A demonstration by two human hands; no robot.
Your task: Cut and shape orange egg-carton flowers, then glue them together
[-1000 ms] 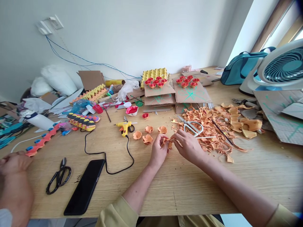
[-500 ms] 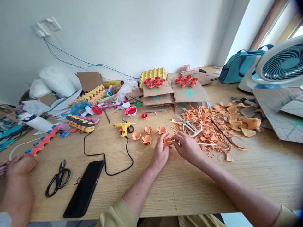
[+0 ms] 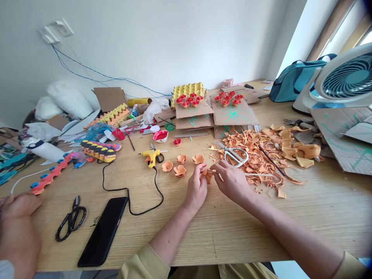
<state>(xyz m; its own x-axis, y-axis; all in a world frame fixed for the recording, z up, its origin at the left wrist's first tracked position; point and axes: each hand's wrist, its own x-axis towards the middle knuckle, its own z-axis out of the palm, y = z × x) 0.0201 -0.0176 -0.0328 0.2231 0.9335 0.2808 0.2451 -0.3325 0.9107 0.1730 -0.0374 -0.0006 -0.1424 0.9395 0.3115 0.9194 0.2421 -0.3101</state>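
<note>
My left hand (image 3: pixel 198 186) is closed around an orange cardboard flower (image 3: pixel 207 176), partly covered by the fingers. My right hand (image 3: pixel 232 180) pinches a thin white stick (image 3: pixel 261 174), its near end at the petals and its long end pointing right. Just beyond my left hand several finished-looking orange cup flowers sit on the table, such as one orange flower (image 3: pixel 180 171). Behind them lies a single red flower (image 3: pixel 177 142). White-handled scissors (image 3: pixel 236 156) rest past my right hand, against a heap of orange cardboard scraps (image 3: pixel 255 155).
A yellow glue gun (image 3: pixel 152 158) with a black cord, a phone (image 3: pixel 103 232) and black scissors (image 3: pixel 71 219) lie to the left. Another person's hand (image 3: pixel 20 205) is at the far left. Stacked cardboard (image 3: pixel 194 112) bears red flowers. A fan (image 3: pixel 345 81) stands right.
The flower has turned slightly between my fingers, and the white stick's far end has shifted a little right. The other person's hand at the left has moved slightly left.
</note>
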